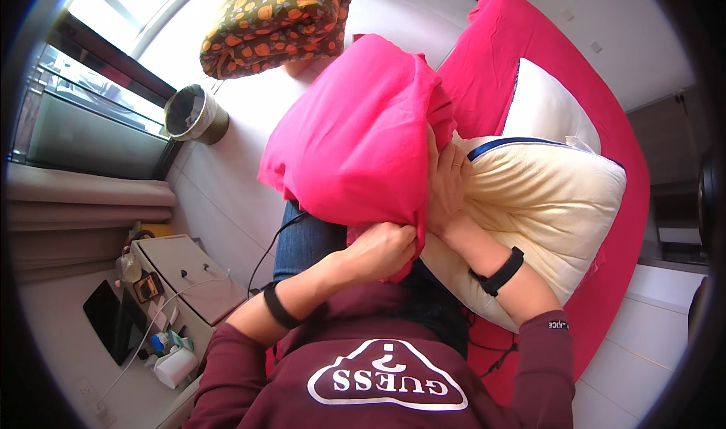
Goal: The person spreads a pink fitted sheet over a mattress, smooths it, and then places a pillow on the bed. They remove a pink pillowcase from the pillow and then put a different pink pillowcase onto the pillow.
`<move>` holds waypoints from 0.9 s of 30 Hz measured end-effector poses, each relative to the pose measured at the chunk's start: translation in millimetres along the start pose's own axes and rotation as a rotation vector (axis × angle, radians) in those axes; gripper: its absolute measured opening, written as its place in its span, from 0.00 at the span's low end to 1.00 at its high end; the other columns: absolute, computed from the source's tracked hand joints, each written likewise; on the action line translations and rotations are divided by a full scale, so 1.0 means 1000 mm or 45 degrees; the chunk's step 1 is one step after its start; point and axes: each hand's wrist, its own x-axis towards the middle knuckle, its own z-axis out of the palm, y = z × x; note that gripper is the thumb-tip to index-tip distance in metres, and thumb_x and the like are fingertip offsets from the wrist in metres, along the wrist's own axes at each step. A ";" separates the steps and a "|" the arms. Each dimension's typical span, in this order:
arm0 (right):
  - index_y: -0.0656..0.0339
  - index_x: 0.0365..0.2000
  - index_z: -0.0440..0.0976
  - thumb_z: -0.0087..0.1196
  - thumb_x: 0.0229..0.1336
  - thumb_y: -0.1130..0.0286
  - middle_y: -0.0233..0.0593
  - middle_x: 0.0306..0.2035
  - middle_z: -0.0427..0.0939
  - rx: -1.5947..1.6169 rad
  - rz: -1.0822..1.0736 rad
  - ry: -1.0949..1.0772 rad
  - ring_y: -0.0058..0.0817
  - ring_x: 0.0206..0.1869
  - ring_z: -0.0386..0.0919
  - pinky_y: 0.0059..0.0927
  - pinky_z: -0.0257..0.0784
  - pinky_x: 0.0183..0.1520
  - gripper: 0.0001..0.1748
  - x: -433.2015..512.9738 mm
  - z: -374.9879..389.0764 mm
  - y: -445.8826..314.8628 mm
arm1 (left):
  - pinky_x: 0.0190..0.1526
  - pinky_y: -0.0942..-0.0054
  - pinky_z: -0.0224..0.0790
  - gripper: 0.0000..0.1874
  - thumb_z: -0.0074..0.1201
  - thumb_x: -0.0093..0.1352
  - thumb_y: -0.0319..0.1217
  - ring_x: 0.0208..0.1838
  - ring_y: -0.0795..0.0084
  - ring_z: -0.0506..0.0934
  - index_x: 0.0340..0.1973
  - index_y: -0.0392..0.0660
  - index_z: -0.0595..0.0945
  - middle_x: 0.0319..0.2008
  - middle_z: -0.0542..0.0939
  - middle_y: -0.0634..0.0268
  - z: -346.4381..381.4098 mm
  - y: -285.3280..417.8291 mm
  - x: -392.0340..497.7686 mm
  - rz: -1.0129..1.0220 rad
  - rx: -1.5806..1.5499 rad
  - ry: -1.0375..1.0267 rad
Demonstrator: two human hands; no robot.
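A pink pillowcase (351, 128) covers the left part of a cream pillow (527, 202) that lies across my lap. My left hand (383, 250) is closed on the lower edge of the pillowcase's opening. My right hand (448, 185), with a ring on one finger, presses flat on the pillow at the opening, its fingertips partly hidden by the pink cloth. A white pillow (547, 108) with dark piping lies behind the cream one on the pink-covered bed (618, 162).
A folded patterned quilt (278, 23) is at the top, near a lined waste bin (212, 125) on the tiled floor. At the left stand a cabinet (187, 276) and a desk with a white mug (176, 366). A black cable (272, 245) runs beside my leg.
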 end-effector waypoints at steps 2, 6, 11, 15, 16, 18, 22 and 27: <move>0.62 0.68 0.54 0.48 0.56 0.54 0.52 0.40 0.68 0.068 -0.006 0.016 0.45 0.43 0.67 0.44 0.59 0.46 0.42 0.001 0.000 0.002 | 0.27 0.53 0.70 0.08 0.55 0.63 0.27 0.26 0.48 0.78 0.25 0.37 0.74 0.22 0.77 0.47 0.005 0.002 0.008 -0.062 0.137 -0.110; 0.64 0.69 0.51 0.54 0.51 0.48 0.55 0.41 0.68 0.147 0.010 -0.030 0.48 0.43 0.67 0.45 0.57 0.47 0.50 0.002 -0.012 0.004 | 0.25 0.56 0.69 0.16 0.60 0.65 0.38 0.26 0.52 0.78 0.29 0.39 0.73 0.23 0.76 0.53 -0.023 0.020 -0.010 -0.172 0.496 0.231; 0.61 0.70 0.47 0.60 0.45 0.43 0.60 0.44 0.67 0.253 0.016 -0.052 0.52 0.44 0.67 0.48 0.56 0.48 0.59 0.004 -0.021 0.002 | 0.24 0.67 0.74 0.30 0.59 0.62 0.58 0.26 0.61 0.81 0.30 0.42 0.72 0.25 0.77 0.59 -0.071 0.022 -0.023 -0.592 1.077 0.687; 0.57 0.71 0.44 0.61 0.44 0.42 0.64 0.48 0.67 0.231 0.019 -0.105 0.54 0.47 0.68 0.48 0.56 0.50 0.60 0.005 -0.022 0.002 | 0.28 0.61 0.73 0.19 0.56 0.69 0.44 0.26 0.56 0.81 0.28 0.41 0.73 0.24 0.78 0.56 -0.066 -0.002 -0.016 -0.498 0.947 0.572; 0.56 0.71 0.45 0.61 0.44 0.43 0.63 0.47 0.68 0.210 0.021 -0.110 0.53 0.46 0.68 0.48 0.56 0.50 0.60 0.005 -0.022 0.002 | 0.28 0.59 0.73 0.16 0.56 0.70 0.40 0.26 0.55 0.80 0.27 0.41 0.73 0.24 0.79 0.55 -0.066 -0.008 -0.017 -0.479 0.858 0.503; 0.56 0.71 0.46 0.62 0.44 0.43 0.60 0.44 0.68 0.197 0.006 -0.093 0.52 0.46 0.68 0.47 0.56 0.50 0.60 0.003 -0.022 0.003 | 0.27 0.58 0.72 0.13 0.55 0.69 0.35 0.26 0.54 0.80 0.26 0.41 0.73 0.23 0.78 0.55 -0.069 -0.014 -0.023 -0.374 0.724 0.578; 0.49 0.70 0.52 0.56 0.50 0.50 0.57 0.39 0.68 0.228 0.025 -0.051 0.51 0.42 0.68 0.47 0.59 0.46 0.48 -0.001 -0.015 0.002 | 0.28 0.54 0.66 0.13 0.57 0.67 0.30 0.27 0.43 0.75 0.24 0.38 0.73 0.22 0.75 0.48 -0.065 0.000 -0.021 -0.248 0.368 0.608; 0.54 0.67 0.58 0.45 0.57 0.56 0.56 0.39 0.67 0.073 0.034 0.014 0.50 0.44 0.67 0.45 0.61 0.49 0.37 -0.003 0.005 0.001 | 0.26 0.55 0.69 0.12 0.56 0.66 0.29 0.26 0.48 0.77 0.25 0.40 0.70 0.21 0.75 0.52 -0.007 0.035 0.025 0.034 0.033 0.194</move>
